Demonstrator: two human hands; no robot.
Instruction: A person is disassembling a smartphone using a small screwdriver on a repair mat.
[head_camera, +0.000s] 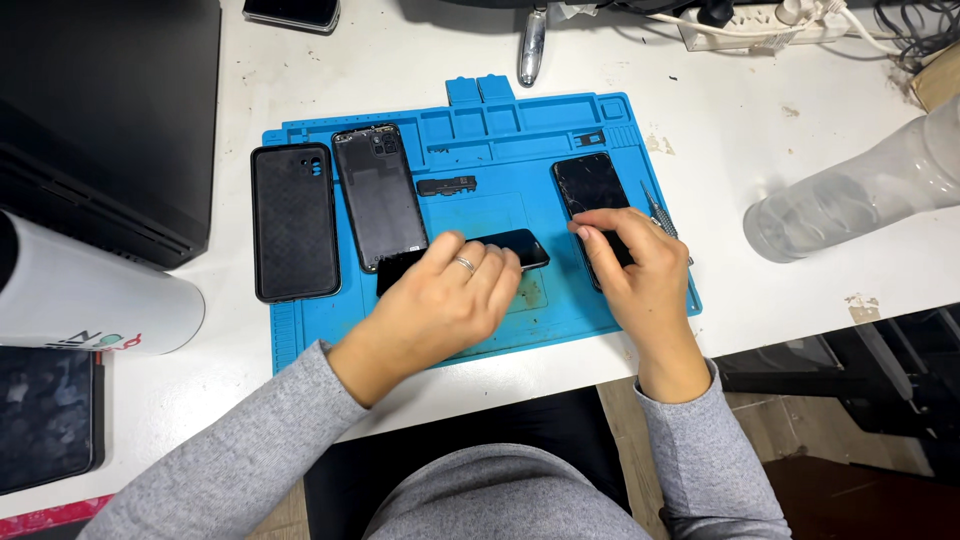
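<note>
I count two phones under my hands — left hand (440, 300) flat on one phone (520, 245), right hand (635, 265) pinching the cracked phone (585, 185) — plus one case (292, 220).

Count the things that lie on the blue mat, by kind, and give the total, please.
Phones or phone bodies: 3 (open back shell, one under the left hand, one under the right hand)
Phone cases: 1 (black case)
Small black parts: 1
Screwdrivers: 1
Total: 6
</note>
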